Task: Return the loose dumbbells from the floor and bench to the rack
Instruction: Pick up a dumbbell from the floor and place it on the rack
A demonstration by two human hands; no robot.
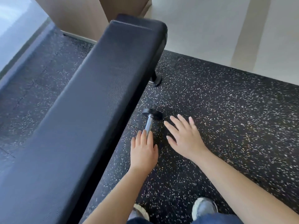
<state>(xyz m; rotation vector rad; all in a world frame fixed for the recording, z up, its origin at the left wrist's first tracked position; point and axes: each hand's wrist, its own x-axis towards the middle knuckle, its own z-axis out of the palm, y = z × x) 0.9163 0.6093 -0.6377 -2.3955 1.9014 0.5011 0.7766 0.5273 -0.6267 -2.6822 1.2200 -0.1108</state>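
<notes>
head view: a small dumbbell (149, 120) is seen lying on the floor (229, 126) just beside the padded surface (90, 94), left grip (144, 152) laid flat over its near end, right grip (186, 136) spread apart alongside; judged rigid, probably light, best taken at the chrome handle (148, 126).

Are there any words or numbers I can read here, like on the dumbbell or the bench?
None can be read.
The dumbbell: no number or label shows on its black end or metal handle.
The bench: plain black pad, no brand mark in view.
The shoes: too blurred to tell if they carry any mark.
</notes>
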